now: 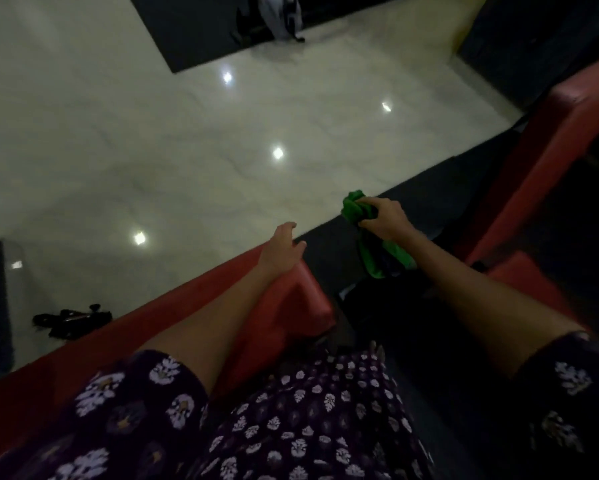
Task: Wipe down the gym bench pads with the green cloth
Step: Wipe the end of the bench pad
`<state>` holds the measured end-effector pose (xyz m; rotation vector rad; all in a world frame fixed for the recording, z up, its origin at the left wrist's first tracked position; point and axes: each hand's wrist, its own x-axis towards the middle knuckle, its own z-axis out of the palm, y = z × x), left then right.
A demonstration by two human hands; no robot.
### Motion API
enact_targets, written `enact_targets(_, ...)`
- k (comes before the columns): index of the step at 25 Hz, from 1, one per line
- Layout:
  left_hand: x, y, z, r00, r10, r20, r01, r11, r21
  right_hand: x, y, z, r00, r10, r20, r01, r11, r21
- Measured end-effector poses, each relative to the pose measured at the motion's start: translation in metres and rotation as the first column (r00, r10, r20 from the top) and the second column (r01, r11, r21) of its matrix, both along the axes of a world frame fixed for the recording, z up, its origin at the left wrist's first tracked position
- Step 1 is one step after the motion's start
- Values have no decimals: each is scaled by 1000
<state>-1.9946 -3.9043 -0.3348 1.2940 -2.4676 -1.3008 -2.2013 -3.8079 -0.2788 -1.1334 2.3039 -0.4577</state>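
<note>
A long red bench pad [291, 306] runs from the lower left towards the middle of the view. My left hand [282, 249] lies over its far end with the fingers loosely spread and nothing in them. My right hand [382, 216] grips the bunched green cloth [355, 209] in the air over a dark mat [429, 195], and the cloth's loose end hangs down below the wrist. A second red pad [547, 157] slants up at the right, with a lower red pad [523, 275] beside my right forearm.
A glossy white floor [152, 150] with light reflections fills the upper left. A small black piece of equipment [71, 318] lies on it at the lower left. Dark mats and a hanging grey bag [280, 15] are at the top. My patterned sleeves fill the bottom.
</note>
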Motion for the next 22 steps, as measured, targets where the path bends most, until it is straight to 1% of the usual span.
enact_targets(5,-65,-16,31,992,117,48,-115,993,-39,-76,-34,34,984,176,-26,-176,984,1)
enact_targets(8,-96,-19,42,979,201,37,-199,978,-56,-108,-47,47,961,274,-38,-273,962,12)
enact_targets(12,-111,-11,56,966,258,11,-256,961,-103,-125,-64,61,911,407,-69,-408,913,13)
enact_targets(14,-108,-13,61,958,287,27,-282,952,-121,-124,-76,65,894,444,-70,-445,896,0)
enact_targets(16,-103,-19,63,935,354,22,-348,928,-130,-120,-91,70,881,467,-79,-471,881,-41)
enact_targets(18,-98,-23,66,906,423,24,-416,899,-136,-113,-107,75,838,533,-114,-542,838,-66)
enact_targets(20,-97,-32,71,880,473,37,-464,874,-140,-109,-125,81,768,618,-167,-632,773,-50)
enact_targets(22,-100,-50,75,854,519,39,-509,848,-146,-113,-148,86,719,662,-212,-683,730,-35)
